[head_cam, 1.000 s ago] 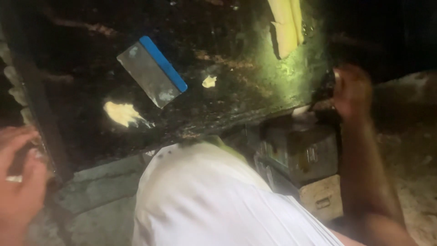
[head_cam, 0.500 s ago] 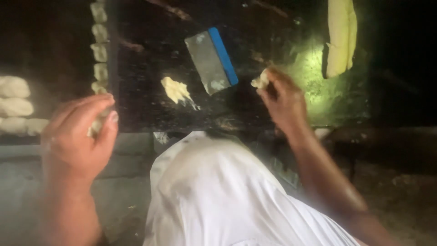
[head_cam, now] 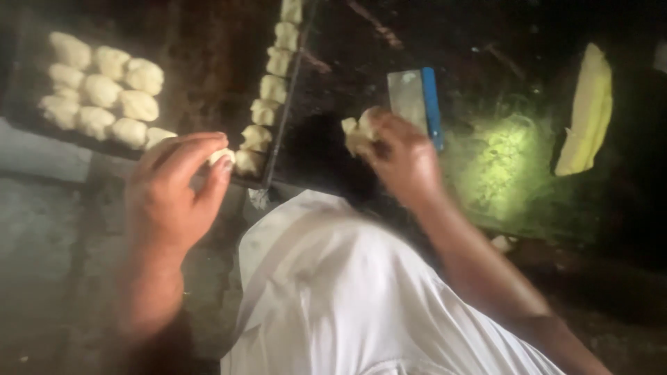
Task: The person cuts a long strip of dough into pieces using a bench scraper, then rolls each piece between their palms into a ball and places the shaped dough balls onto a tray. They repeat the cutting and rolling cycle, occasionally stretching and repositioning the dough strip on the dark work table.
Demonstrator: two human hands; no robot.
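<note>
Head view: both hands pinch dough, left hand (head_cam: 174, 191) one small piece (head_cam: 222, 155), right hand (head_cam: 403, 156) one lump (head_cam: 356, 132).

A small pale lump of dough (head_cam: 222, 155) is pinched between the fingertips of the left hand (head_cam: 174, 191), held up just in front of the near edge of a dark tray. A larger, irregular pale piece of dough (head_cam: 357, 133) is gripped in the right hand (head_cam: 403, 160), raised above the dark table (head_cam: 500, 173), its ragged end protruding leftward.
</note>
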